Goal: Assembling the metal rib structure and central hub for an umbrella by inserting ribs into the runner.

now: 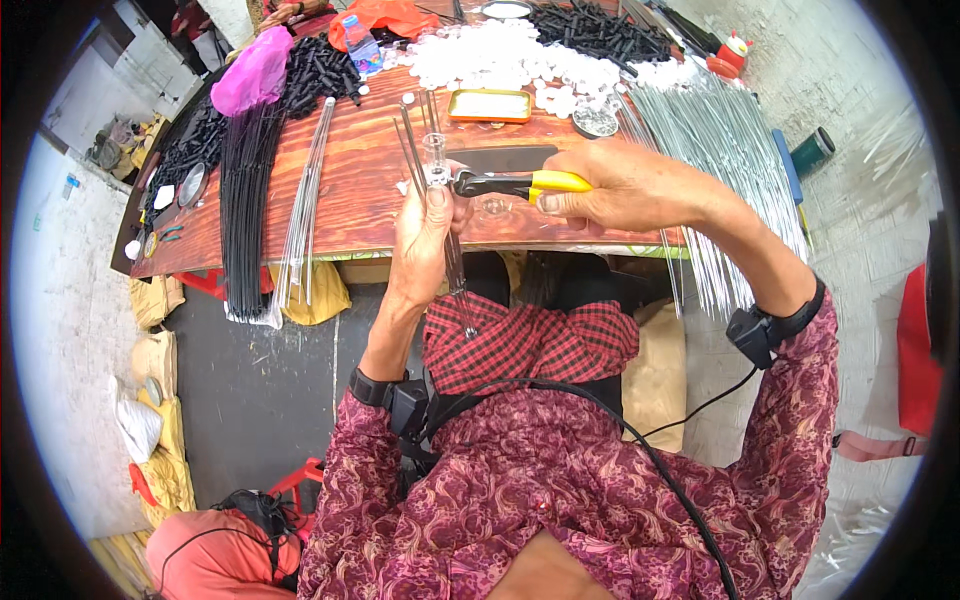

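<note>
Pliers (520,183), yellow-handled, sit squeezed in the right hand (610,185); jaws closed on the small clear plastic fitting (437,160) where thin metal rods (425,135) meet. Left hand (425,225) closed around those rods just below the pliers' nose, holding them upright above the desk (350,200) edge. Step in hand, by my reading: crimping or seating the fitting onto the rods. Next move likely needs a steady squeeze without bending the rods. Beyond the pliers: orange tray (489,105), white caps (500,55). Left of the pliers: black rod bundle (240,190). Right: silver rods (720,150).
</note>
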Demonstrator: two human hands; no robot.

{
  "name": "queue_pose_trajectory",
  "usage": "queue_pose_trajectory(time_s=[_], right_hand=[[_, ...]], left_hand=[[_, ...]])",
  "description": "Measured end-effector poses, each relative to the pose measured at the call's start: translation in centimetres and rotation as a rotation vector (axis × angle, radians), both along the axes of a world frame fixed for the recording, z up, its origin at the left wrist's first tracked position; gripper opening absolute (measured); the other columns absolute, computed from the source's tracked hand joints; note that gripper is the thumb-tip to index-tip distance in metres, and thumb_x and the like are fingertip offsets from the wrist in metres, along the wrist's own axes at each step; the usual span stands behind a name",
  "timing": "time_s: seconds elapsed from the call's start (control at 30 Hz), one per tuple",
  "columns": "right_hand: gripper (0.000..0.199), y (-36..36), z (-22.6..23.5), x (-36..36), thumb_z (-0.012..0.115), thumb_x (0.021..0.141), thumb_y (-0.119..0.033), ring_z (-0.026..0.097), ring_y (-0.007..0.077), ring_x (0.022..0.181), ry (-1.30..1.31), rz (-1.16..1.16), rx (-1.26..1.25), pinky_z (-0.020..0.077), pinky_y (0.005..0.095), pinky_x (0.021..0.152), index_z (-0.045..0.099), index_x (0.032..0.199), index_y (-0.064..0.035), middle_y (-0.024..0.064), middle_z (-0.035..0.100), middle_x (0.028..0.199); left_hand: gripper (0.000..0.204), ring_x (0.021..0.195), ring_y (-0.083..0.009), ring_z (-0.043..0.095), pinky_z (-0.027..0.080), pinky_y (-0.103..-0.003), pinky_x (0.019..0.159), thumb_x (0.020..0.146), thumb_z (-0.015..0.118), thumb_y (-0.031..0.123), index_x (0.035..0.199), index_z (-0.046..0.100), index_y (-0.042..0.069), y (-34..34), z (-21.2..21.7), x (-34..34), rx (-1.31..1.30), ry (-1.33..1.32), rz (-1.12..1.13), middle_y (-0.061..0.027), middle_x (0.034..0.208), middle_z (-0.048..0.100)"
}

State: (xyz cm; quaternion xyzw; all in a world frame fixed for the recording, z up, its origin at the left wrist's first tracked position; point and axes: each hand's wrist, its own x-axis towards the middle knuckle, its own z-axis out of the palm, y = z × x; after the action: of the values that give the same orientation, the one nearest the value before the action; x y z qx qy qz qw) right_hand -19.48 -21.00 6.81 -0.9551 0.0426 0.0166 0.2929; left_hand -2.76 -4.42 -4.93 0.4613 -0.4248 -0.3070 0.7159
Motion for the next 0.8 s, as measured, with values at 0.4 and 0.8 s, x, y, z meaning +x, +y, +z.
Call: queue_pose_trajectory(time_s=[0.4,0.8], right_hand=[[0.019,0.2,0.7,-0.8,0.059,0.091,-0.018,0.061,0.0325,0.066,0.050,-0.043,-0.185,0.0472,0.0414,0.062,0.059,0.091,0.0006,0.0159,0.059,0.068],[0.017,2.0,-0.9,-1.8,0.062,0.081,-0.012,0.065,0.0411,0.080,-0.149,-0.191,-0.278,0.0512,0.0491,0.071,0.067,0.087,0.0024,0.0250,0.065,0.079]], left_hand=[[0.042,0.068,-0.0067,0.036,0.034,-0.023,0.061,0.104,0.040,0.039,0.125,0.043,0.002,-0.6,-0.7,-1.8,0.005,-0.174,0.157,0.0028,0.076,0.040],[0.046,0.068,-0.0067,0.036,0.034,-0.024,0.061,0.104,0.042,0.041,0.126,0.041,0.001,-1.1,-0.7,-2.7,0.010,-0.216,0.267,0.0027,0.076,0.039]])
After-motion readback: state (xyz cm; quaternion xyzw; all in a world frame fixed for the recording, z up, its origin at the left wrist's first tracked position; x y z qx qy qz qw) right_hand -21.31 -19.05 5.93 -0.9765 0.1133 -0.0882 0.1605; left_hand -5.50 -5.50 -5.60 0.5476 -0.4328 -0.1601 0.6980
